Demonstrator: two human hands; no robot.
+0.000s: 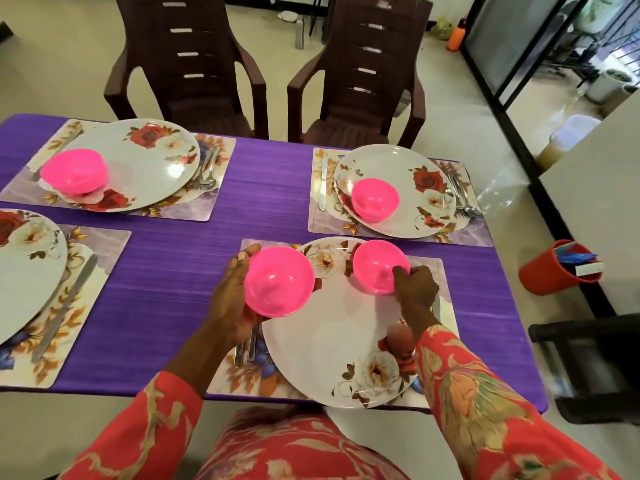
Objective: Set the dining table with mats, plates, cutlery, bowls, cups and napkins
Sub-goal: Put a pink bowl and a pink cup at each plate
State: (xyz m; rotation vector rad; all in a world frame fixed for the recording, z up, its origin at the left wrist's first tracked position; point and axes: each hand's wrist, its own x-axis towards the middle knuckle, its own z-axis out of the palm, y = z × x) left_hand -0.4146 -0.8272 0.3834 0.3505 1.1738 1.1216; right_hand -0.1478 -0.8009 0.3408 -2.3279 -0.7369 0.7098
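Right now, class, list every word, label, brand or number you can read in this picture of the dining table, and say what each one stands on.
None can be read.
The floral plates, pink bowls and placemats carry patterns or plain colour only, no lettering.
The red bucket on the floor holds packets and a white slip; any print on them is too small and blurred to read.
The orange bottle by the far wall is too distant to show a label.

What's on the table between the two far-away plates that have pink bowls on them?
In the head view, between the far left floral plate and the far right floral plate lie spoons and forks, bare purple tablecloth, then a steel knife.
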